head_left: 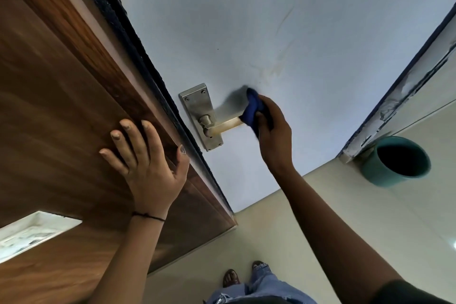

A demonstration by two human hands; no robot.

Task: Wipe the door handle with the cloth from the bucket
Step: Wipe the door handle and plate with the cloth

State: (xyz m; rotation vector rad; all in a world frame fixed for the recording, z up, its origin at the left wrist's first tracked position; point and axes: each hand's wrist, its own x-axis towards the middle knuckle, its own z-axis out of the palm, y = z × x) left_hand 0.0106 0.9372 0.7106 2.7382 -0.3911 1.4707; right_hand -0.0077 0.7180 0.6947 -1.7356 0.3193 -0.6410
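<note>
A metal lever door handle (223, 126) sticks out from a steel backplate (197, 108) on the pale blue-white door (283, 32). My right hand (272, 128) grips a dark blue cloth (253, 110) wrapped around the handle's free end. My left hand (143, 160) lies flat with fingers spread on the brown wooden panel (49, 118) beside the door edge, holding nothing. A teal bucket (397, 160) stands on the floor at the right, next to the door frame; its inside looks dark.
The cream tiled floor (320, 217) stretches below the door. My sandalled feet and jeans (249, 281) show at the bottom. A chipped door frame (404, 86) runs up the right side. A white inset (29, 232) sits low in the wooden panel.
</note>
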